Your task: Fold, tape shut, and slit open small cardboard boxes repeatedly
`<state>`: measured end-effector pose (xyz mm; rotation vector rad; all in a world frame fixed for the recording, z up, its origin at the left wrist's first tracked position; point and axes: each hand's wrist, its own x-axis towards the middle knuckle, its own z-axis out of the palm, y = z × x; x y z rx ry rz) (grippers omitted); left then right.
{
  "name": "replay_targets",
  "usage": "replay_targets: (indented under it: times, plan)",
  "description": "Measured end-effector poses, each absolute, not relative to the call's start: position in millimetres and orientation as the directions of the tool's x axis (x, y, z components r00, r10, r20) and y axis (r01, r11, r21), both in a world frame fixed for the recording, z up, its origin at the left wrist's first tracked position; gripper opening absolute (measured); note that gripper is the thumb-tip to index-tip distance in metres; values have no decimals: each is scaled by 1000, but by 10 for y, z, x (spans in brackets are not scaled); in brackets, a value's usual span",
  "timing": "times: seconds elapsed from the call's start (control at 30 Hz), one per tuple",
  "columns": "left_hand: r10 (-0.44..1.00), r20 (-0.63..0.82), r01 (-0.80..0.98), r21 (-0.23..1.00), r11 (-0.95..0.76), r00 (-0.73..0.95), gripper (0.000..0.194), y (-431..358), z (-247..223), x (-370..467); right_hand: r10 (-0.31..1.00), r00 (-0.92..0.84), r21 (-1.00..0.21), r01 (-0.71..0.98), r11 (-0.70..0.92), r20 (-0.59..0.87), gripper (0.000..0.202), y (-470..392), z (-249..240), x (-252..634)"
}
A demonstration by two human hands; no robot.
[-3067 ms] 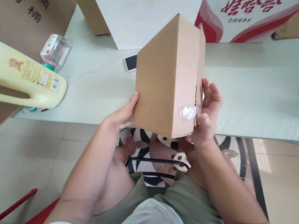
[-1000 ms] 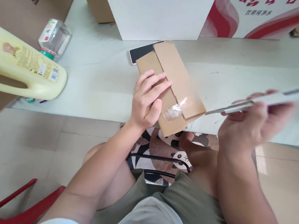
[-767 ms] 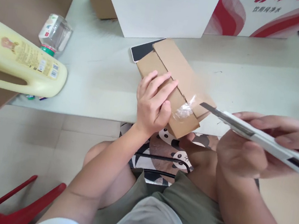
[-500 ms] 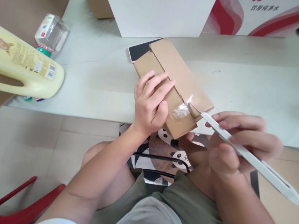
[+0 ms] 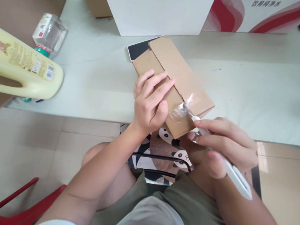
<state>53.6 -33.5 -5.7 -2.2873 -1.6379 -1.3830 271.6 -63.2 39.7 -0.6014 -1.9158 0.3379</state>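
Note:
A small flat cardboard box (image 5: 176, 71) lies slantwise at the table's front edge, one corner jutting over it. My left hand (image 5: 151, 100) rests on the box with its fingers spread, pressing its top. In my right hand (image 5: 225, 146) is a white utility knife (image 5: 236, 179), held between thumb and fingers. Its thin blade touches the clear tape (image 5: 180, 112) across the box's seam, near the front end. Under the box's far left corner a dark flat device with a white edge (image 5: 140, 48) sticks out; the rest of it is hidden.
A yellow jug (image 5: 33, 71) and a clear bottle with a green cap (image 5: 49, 36) lie at the left. A white box (image 5: 158, 10) and a red-and-white carton (image 5: 235, 13) stand behind. A red chair (image 5: 22, 202) is at lower left.
My right hand has moved left and the knife handle has swung steeper, its blade now along the seam in the tape. My left hand stays on the box.

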Motion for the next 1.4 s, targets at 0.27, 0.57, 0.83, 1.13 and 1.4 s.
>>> replay_targets:
  times: [0.27,0.57,0.83,1.13,1.4]
  plan:
    - [752,655,749,461,-476,75,64,-330,-62,531,658,-260,-563,357,746,707,20,-731,406,2607]
    - [751,656,793,420,-442,71,66,-334,-46,551,627,-238,-541,339,770,742,19,-708,397,2575]
    - [741,666,752,447,-485,82,63,-334,-64,534,643,-202,-562,343,753,739,26,-778,430,2654]
    - [766,640,796,436,-420,53,69,-326,-40,557,634,-134,-577,305,757,761,25,-723,375,2607]
    - [774,630,773,461,-436,61,67,-335,-34,546,678,-155,-610,327,722,719,21,-669,337,2557]
